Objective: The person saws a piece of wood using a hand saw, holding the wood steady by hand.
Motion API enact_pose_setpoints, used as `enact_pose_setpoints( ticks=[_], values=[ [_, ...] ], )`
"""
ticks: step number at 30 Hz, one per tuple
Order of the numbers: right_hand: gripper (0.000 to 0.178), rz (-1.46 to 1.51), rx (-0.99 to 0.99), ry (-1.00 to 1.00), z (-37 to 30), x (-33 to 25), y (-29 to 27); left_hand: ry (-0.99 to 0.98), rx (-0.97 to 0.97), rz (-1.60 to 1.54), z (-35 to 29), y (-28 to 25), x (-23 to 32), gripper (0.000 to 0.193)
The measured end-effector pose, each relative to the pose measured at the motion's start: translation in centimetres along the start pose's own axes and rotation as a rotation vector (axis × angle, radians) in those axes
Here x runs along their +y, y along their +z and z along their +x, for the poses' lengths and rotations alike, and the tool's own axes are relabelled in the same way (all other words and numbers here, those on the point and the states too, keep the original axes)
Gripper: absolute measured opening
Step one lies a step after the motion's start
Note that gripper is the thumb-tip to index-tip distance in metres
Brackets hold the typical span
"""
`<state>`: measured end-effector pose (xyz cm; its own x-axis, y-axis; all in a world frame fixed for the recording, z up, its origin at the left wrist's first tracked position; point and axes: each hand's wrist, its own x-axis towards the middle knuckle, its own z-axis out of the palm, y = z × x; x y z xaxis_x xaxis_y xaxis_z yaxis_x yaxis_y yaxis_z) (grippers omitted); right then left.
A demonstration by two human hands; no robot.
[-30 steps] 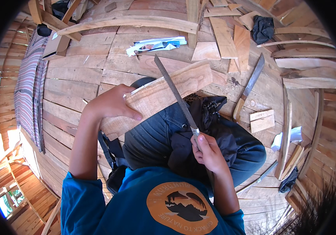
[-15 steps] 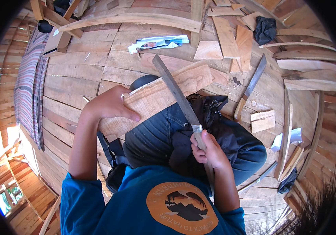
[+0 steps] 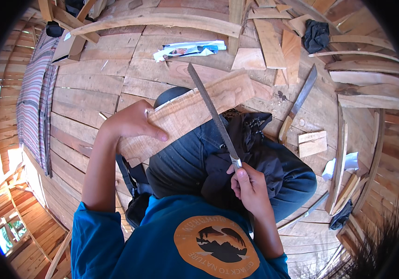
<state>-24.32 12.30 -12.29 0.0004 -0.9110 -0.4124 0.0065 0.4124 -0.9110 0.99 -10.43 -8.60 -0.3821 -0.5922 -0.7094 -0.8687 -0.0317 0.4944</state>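
A short wooden board lies slantwise over my bent knee. My left hand is closed around its near left end, thumb on top and fingers out of sight beneath. In my right hand is the handle of a hand saw, gripped with the fingers wrapped round it. The long toothed saw blade points away from me and crosses over the board's right part. Whether the blade touches the wood, I cannot tell.
On the plank floor to the right lie a machete and a small wood block. Offcut boards and a black plastic bag are at the far right. A crumpled plastic wrapper lies ahead; a striped cloth is at left.
My right hand has drawn the saw slightly down and right, and its blade is now turned more edge-on. The left hand and board have barely moved.
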Motion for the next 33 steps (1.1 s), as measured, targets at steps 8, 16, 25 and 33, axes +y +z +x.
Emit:
enact_pose_setpoints(
  ticks=[8, 16, 25, 33],
  values=[
    [0.023, -0.369, 0.193, -0.104, -1.3, -0.6, -0.7, -0.055, -0.068, -0.007, 0.3, 0.0, 0.1, 0.071],
    [0.026, -0.638, 0.289, -0.278, 0.4, 0.8, 0.6, -0.106, -0.193, -0.070, 1.9, 0.2, -1.9, 0.106],
    [0.026, -0.675, 0.279, -0.208, -0.1, 0.7, 0.8, -0.127, -0.139, -0.034, 1.2, 0.1, -0.4, 0.097],
    [0.024, -0.760, 0.324, -0.248, 0.7, 0.3, 1.4, -0.074, -0.088, -0.022, 0.9, 0.2, 0.0, 0.077]
  ],
)
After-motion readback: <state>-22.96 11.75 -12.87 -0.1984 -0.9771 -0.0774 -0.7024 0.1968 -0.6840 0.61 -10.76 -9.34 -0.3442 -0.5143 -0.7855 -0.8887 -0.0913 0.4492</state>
